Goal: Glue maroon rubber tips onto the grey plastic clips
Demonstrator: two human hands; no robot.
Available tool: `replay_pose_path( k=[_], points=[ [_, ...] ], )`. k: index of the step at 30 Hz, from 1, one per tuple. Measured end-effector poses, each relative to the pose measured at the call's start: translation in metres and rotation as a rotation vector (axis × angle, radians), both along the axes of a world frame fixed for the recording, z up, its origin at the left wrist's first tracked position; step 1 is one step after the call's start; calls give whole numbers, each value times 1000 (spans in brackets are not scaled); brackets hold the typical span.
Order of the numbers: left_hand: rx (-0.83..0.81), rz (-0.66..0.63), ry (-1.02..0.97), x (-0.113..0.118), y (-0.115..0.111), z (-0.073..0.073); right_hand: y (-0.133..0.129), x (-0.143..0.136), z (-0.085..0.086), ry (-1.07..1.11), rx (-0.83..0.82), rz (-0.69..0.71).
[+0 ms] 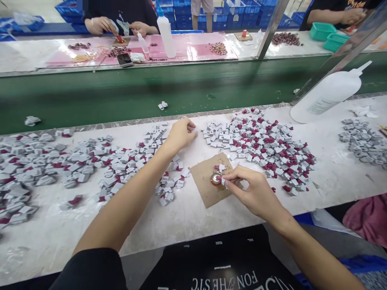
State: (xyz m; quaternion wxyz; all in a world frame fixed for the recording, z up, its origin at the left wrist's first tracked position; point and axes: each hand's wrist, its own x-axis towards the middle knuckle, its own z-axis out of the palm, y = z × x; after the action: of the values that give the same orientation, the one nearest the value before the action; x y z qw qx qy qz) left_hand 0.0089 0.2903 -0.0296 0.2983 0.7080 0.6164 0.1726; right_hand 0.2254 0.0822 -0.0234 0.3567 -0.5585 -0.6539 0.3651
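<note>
My right hand (252, 189) pinches a small grey-and-maroon plastic piece (223, 181). Its maroon end is over a small round metal cap with a red rim (215, 178), which sits on a square of brown cardboard (204, 185). Another grey-and-maroon piece (220, 167) lies on the cardboard just beyond the cap. My left hand (183, 133) rests farther back on the table with curled fingers, and a bit of grey shows at its fingertips, apparently a small plastic piece. Beside it on the right spreads a large pile of grey-and-maroon pieces (263, 145).
More grey-and-maroon pieces (121, 165) cover the table's left side. A white squeeze bottle (326, 96) leans by a metal post (272, 28) at the back right, near a grey pile (364, 141). A green conveyor belt (121, 96) separates me from co-workers at another table.
</note>
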Motion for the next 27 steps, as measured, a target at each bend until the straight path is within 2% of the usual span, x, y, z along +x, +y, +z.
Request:
replay_pose_path(
  k=[6, 10, 16, 19, 22, 27],
  points=[
    [7, -13, -192, -5, -29, 14, 2, 0, 0, 27, -31, 12],
    [-72, -28, -366, -4, -48, 24, 1, 1, 1, 101, -41, -24],
    [-277, -114, -755, 7, -84, 34, 12, 7, 2, 618, -29, -230],
    [-395, -174, -922, 16, -97, 34, 22, 9, 0, 796, -45, -288],
    [-435, -216, -967, 22, -102, 32, 28, 10, -1, 847, -71, -293],
    [-449, -242, -959, 25, -105, 29, 28, 12, -3, 775, -90, -293]
  ],
)
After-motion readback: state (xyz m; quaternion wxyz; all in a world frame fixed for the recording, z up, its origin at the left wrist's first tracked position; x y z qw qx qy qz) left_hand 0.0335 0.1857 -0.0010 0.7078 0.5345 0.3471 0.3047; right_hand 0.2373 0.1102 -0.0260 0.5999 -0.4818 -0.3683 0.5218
